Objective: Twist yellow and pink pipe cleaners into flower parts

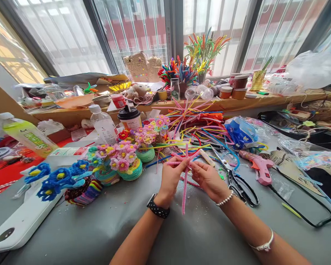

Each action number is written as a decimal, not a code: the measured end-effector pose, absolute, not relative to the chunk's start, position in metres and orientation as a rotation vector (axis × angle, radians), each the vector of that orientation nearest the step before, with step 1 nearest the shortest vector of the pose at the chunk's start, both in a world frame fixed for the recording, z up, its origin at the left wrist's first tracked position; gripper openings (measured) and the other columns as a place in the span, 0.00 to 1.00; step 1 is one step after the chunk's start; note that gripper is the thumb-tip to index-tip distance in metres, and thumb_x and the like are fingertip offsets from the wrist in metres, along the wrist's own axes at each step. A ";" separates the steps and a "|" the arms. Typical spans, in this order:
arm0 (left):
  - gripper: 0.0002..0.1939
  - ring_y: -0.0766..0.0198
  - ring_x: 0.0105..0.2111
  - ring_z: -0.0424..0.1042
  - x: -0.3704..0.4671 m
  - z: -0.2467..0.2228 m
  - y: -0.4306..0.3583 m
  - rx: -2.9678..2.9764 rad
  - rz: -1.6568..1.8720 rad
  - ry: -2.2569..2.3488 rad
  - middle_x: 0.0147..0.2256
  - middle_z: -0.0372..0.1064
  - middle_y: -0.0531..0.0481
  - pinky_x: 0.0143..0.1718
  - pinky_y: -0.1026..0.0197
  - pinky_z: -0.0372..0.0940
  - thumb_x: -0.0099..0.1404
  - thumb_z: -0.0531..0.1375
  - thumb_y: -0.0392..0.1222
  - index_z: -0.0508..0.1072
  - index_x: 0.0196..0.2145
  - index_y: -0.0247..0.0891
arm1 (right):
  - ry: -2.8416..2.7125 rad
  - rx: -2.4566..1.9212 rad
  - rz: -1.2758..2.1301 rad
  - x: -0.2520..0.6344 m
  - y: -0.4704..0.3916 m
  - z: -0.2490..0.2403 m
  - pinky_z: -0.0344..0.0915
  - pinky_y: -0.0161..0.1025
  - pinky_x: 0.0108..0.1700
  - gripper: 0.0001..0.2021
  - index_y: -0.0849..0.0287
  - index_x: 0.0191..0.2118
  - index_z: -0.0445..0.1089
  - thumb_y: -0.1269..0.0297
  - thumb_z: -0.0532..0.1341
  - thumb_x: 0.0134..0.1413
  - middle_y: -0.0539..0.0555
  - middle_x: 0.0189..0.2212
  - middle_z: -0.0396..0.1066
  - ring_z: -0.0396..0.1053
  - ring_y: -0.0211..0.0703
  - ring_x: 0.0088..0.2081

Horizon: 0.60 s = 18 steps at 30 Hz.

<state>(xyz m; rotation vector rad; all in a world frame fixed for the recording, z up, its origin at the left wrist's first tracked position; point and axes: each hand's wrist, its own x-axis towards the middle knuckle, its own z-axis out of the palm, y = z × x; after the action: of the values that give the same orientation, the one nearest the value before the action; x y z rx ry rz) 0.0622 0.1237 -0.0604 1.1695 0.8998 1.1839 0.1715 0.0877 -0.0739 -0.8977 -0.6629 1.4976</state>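
Observation:
Both my hands meet above the grey table, working on pink pipe cleaners point(184, 195) that cross in a star shape, one strand hanging straight down. My left hand point(171, 180) pinches them near the crossing with thumb and fingers. From the other side my right hand point(208, 180) has its fingers closed on the same pink strands. Just beyond lie loose pipe cleaners point(198, 121) in many colours. Black-handled scissors point(231, 176) rest right of my right hand, and a pink glue gun point(259, 167) lies farther right with its black cord.
At left stand pipe-cleaner flowers in pots: pink ones point(124, 154) and blue ones point(60, 176). Behind them are a clear bottle point(103, 125) and a lidded cup point(130, 119). A blue packet point(241, 130) lies at right. A cluttered ledge point(154, 107) runs below the windows.

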 end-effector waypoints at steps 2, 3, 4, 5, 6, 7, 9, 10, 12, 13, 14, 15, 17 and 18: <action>0.10 0.72 0.21 0.63 0.063 -0.062 0.124 1.178 1.193 0.900 0.18 0.65 0.54 0.25 0.68 0.59 0.47 0.63 0.42 0.69 0.20 0.32 | -0.668 -0.912 1.480 0.170 0.088 -0.073 0.47 0.30 0.22 0.09 0.61 0.23 0.71 0.61 0.66 0.35 0.45 0.18 0.55 0.47 0.28 0.20; 0.10 0.72 0.21 0.63 0.063 -0.062 0.124 1.176 1.192 0.902 0.19 0.66 0.54 0.25 0.68 0.59 0.47 0.63 0.42 0.69 0.21 0.32 | -0.672 -0.918 1.475 0.170 0.088 -0.073 0.47 0.30 0.22 0.09 0.61 0.23 0.71 0.61 0.66 0.35 0.45 0.18 0.55 0.47 0.28 0.20; 0.10 0.71 0.21 0.63 0.063 -0.063 0.125 1.172 1.187 0.903 0.19 0.66 0.54 0.25 0.68 0.59 0.47 0.63 0.42 0.69 0.21 0.32 | -0.678 -0.923 1.470 0.170 0.088 -0.073 0.47 0.30 0.22 0.09 0.61 0.24 0.71 0.61 0.66 0.35 0.45 0.18 0.55 0.47 0.28 0.20; 0.10 0.71 0.21 0.63 0.063 -0.063 0.124 1.169 1.185 0.904 0.19 0.66 0.54 0.25 0.68 0.59 0.47 0.63 0.42 0.70 0.21 0.32 | -0.688 -0.927 1.465 0.170 0.088 -0.073 0.47 0.30 0.22 0.09 0.61 0.24 0.70 0.60 0.66 0.35 0.45 0.18 0.56 0.47 0.28 0.20; 0.09 0.71 0.21 0.63 0.062 -0.062 0.124 1.170 1.184 0.903 0.19 0.66 0.54 0.25 0.68 0.59 0.46 0.63 0.42 0.70 0.21 0.32 | -0.700 -0.932 1.458 0.171 0.088 -0.074 0.47 0.30 0.22 0.09 0.61 0.24 0.70 0.60 0.65 0.36 0.45 0.18 0.56 0.47 0.28 0.20; 0.09 0.71 0.21 0.63 0.062 -0.062 0.124 1.174 1.185 0.902 0.19 0.66 0.54 0.25 0.68 0.59 0.46 0.63 0.42 0.70 0.21 0.32 | -0.716 -0.934 1.451 0.171 0.088 -0.074 0.48 0.30 0.22 0.09 0.61 0.24 0.70 0.60 0.65 0.36 0.45 0.18 0.56 0.48 0.28 0.20; 0.09 0.72 0.21 0.63 0.061 -0.060 0.124 1.183 1.181 0.895 0.19 0.66 0.54 0.25 0.68 0.59 0.46 0.63 0.42 0.70 0.20 0.32 | -0.754 -0.927 1.448 0.173 0.088 -0.074 0.49 0.30 0.23 0.08 0.61 0.25 0.70 0.61 0.65 0.38 0.45 0.19 0.57 0.49 0.28 0.20; 0.09 0.72 0.21 0.63 0.061 -0.059 0.124 1.185 1.177 0.889 0.19 0.66 0.54 0.25 0.68 0.59 0.47 0.63 0.42 0.70 0.20 0.32 | -0.773 -0.922 1.448 0.175 0.088 -0.073 0.49 0.29 0.23 0.08 0.61 0.25 0.70 0.61 0.64 0.38 0.45 0.19 0.57 0.49 0.28 0.21; 0.09 0.72 0.21 0.63 0.060 -0.057 0.123 1.182 1.160 0.876 0.19 0.66 0.54 0.25 0.68 0.59 0.47 0.62 0.43 0.70 0.20 0.32 | -0.802 -0.910 1.435 0.177 0.089 -0.072 0.51 0.29 0.24 0.08 0.61 0.25 0.70 0.62 0.64 0.40 0.45 0.19 0.57 0.51 0.27 0.21; 0.09 0.72 0.21 0.63 0.059 -0.056 0.123 1.179 1.151 0.869 0.19 0.66 0.54 0.25 0.68 0.59 0.47 0.62 0.43 0.71 0.20 0.32 | -0.807 -0.905 1.418 0.178 0.089 -0.071 0.51 0.28 0.24 0.07 0.61 0.26 0.70 0.62 0.63 0.40 0.45 0.19 0.58 0.51 0.27 0.21; 0.09 0.72 0.21 0.63 0.059 -0.055 0.123 1.178 1.142 0.862 0.19 0.66 0.54 0.25 0.69 0.58 0.47 0.62 0.43 0.71 0.21 0.32 | -0.801 -0.899 1.399 0.179 0.089 -0.070 0.52 0.28 0.25 0.07 0.60 0.26 0.70 0.62 0.63 0.40 0.44 0.19 0.58 0.52 0.27 0.21; 0.09 0.72 0.21 0.63 0.059 -0.055 0.123 1.181 1.131 0.856 0.19 0.66 0.54 0.24 0.69 0.58 0.47 0.62 0.43 0.71 0.21 0.32 | -0.785 -0.891 1.384 0.179 0.089 -0.069 0.53 0.28 0.25 0.07 0.59 0.27 0.70 0.62 0.63 0.41 0.44 0.20 0.59 0.53 0.27 0.21; 0.10 0.72 0.20 0.62 0.059 -0.053 0.122 1.193 1.091 0.848 0.19 0.66 0.54 0.24 0.69 0.58 0.47 0.63 0.43 0.71 0.21 0.32 | -0.725 -0.869 1.381 0.180 0.089 -0.069 0.56 0.27 0.27 0.07 0.58 0.28 0.70 0.63 0.64 0.40 0.44 0.22 0.62 0.55 0.26 0.22; 0.10 0.72 0.20 0.63 0.059 -0.053 0.122 1.203 1.065 0.847 0.19 0.66 0.53 0.24 0.69 0.58 0.47 0.63 0.42 0.71 0.20 0.32 | -0.692 -0.856 1.390 0.180 0.089 -0.068 0.58 0.27 0.28 0.07 0.58 0.28 0.70 0.63 0.64 0.40 0.45 0.23 0.64 0.57 0.26 0.23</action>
<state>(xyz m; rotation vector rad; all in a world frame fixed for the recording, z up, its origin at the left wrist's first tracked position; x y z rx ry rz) 0.0595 0.1218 -0.0529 1.2025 0.8474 1.0651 0.1802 0.0892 -0.0683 -0.8558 -0.6916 1.3900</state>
